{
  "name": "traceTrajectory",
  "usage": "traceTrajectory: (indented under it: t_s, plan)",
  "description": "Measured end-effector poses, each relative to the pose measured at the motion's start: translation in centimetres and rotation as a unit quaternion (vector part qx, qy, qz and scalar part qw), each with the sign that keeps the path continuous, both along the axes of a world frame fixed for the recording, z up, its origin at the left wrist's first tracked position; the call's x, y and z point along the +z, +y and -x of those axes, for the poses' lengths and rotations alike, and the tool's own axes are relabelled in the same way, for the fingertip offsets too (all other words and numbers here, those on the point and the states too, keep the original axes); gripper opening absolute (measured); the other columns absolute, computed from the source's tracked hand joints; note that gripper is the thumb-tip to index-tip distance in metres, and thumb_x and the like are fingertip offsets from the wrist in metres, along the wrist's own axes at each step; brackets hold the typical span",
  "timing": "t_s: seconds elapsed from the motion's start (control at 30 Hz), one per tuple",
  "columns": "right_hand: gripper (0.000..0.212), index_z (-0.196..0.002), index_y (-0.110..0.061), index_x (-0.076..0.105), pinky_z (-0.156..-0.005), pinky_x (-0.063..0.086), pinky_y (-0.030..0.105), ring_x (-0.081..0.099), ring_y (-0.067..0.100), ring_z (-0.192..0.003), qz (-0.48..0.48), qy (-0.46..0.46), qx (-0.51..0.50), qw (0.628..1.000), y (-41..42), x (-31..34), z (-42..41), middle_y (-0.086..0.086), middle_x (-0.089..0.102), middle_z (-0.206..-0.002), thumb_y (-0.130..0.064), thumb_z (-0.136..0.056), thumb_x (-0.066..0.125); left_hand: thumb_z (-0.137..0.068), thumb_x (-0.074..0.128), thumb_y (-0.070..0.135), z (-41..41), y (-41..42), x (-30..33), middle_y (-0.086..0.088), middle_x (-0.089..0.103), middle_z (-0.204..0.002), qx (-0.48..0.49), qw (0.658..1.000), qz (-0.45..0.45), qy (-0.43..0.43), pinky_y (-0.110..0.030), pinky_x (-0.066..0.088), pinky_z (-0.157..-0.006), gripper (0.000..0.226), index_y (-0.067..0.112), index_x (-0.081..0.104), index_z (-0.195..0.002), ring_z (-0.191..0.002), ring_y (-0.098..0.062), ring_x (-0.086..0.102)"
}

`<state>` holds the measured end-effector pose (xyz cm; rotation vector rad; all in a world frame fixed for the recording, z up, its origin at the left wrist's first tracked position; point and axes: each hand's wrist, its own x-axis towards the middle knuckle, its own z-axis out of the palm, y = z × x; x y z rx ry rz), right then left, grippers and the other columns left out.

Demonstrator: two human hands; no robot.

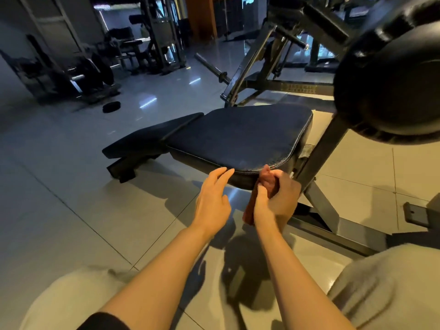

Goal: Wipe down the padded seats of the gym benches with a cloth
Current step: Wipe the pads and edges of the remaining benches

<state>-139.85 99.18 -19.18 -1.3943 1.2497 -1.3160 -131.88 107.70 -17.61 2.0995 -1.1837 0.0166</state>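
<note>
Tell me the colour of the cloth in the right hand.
Reddish-brown. The cloth shows only in the head view, gripped by the right hand.

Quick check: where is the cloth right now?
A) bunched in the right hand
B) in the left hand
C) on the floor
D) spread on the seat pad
A: the right hand grips the reddish-brown cloth just below the seat pad's near edge; the left hand is open.

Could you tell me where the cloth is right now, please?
In the head view, the cloth is gripped in the right hand, low and right of centre, just below the padded seat's near edge.
</note>
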Motion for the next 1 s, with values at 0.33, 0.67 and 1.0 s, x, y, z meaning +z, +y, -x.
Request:
traceTrajectory:
  t_s: [0.33,0.67,1.0]
  plan:
    - [0.029,-0.100,-0.019,0.057,-0.084,0.041,0.007,0.052,0.013,-0.105,0.049,-0.047,-0.038,0.997,5.0,-1.1,-3.3,0.006,0.048,-0.120,0.006,-0.086,0.058,-0.088,0.045,-0.014,-5.5,1.9,-1.3,0.003,0.023,-0.157,-0.023,0.998,-0.018,0.058,-0.013,0.015,-0.106,0.071,0.020,0.031,-0.149,-0.143,-0.012,0.021]
    - [0.029,-0.101,-0.009,0.065,-0.085,0.051,0.025,0.055,0.013,-0.102,0.148,0.009,0.064,0.987,7.0,-1.4,-9.8,0.003,0.054,-0.111,0.010,-0.078,0.065,-0.099,0.050,0.014,-9.0,2.6,-1.2,0.006,0.065,-0.114,-0.051,0.959,0.110,0.257,-0.020,0.050,-0.090,0.027,0.023,0.062,-0.121,-0.105,-0.003,0.061]
    - [0.042,-0.119,-0.011,0.066,-0.098,0.049,0.035,0.059,0.018,-0.111,0.167,0.102,0.161,0.967,5.4,1.1,-11.1,0.002,0.066,-0.116,0.006,-0.083,0.052,-0.091,0.063,0.016,-14.7,2.5,-1.5,-0.007,0.064,-0.109,0.144,0.889,0.220,0.375,-0.051,0.055,-0.086,0.025,0.030,0.058,-0.111,-0.098,-0.028,0.065]
